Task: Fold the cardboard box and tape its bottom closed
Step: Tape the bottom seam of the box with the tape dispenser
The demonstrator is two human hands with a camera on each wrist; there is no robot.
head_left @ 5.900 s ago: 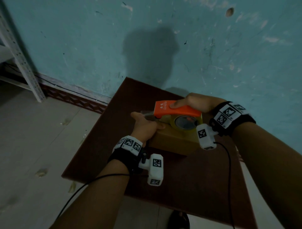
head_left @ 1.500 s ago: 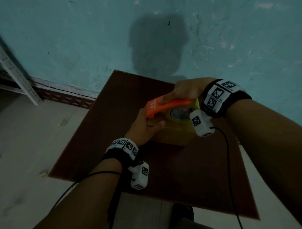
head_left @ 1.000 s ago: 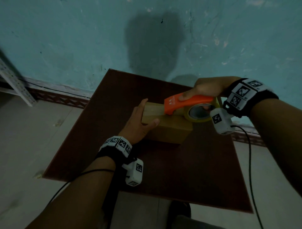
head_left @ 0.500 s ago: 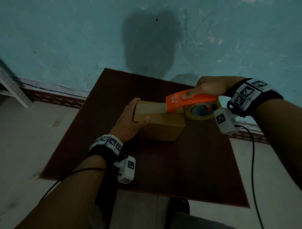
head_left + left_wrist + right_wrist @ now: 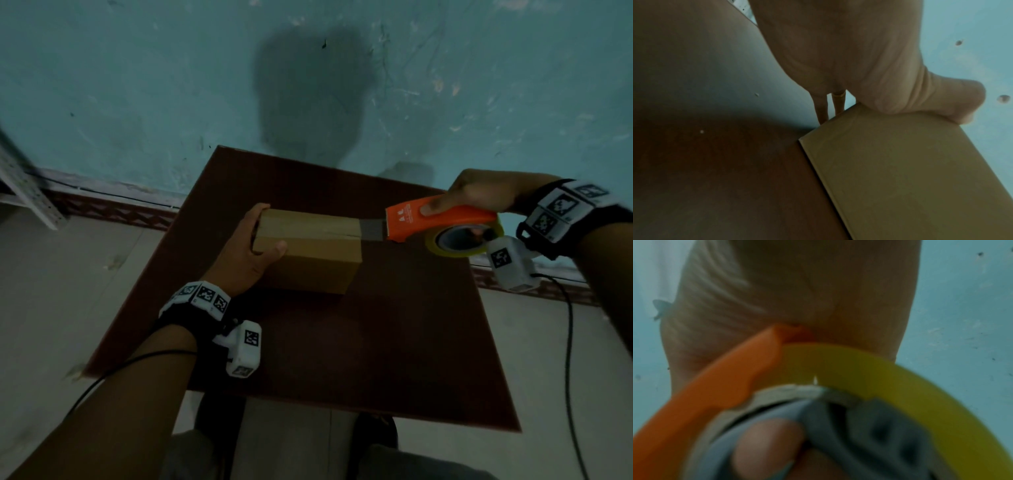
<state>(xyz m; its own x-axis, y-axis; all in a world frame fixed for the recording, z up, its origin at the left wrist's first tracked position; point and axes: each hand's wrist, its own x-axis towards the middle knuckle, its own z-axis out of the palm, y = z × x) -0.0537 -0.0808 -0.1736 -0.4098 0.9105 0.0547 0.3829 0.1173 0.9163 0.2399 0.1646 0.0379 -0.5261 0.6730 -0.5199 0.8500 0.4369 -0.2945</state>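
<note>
A small brown cardboard box (image 5: 308,246) (image 5: 910,170) sits on the dark brown table (image 5: 394,342), a seam running along its top. My left hand (image 5: 251,246) (image 5: 869,65) grips its left end, thumb on the near side and fingers over the far side. My right hand (image 5: 476,197) (image 5: 797,296) grips an orange tape dispenser (image 5: 435,219) (image 5: 705,394) with a yellow tape roll (image 5: 462,240) (image 5: 900,378), held just past the box's right end. A strip of tape (image 5: 371,229) stretches from the dispenser to the box's right edge.
The table stands against a teal wall (image 5: 171,85). A pale floor (image 5: 51,291) lies to the left, with a white metal rack post (image 5: 24,185) at the far left. Cables (image 5: 568,342) hang from both wrist cameras. My legs show below the table's near edge.
The dispenser has travelled from the box's left end rightward across the top and off its right edge, drawing tape along the seam. My left hand stayed on the left end.
</note>
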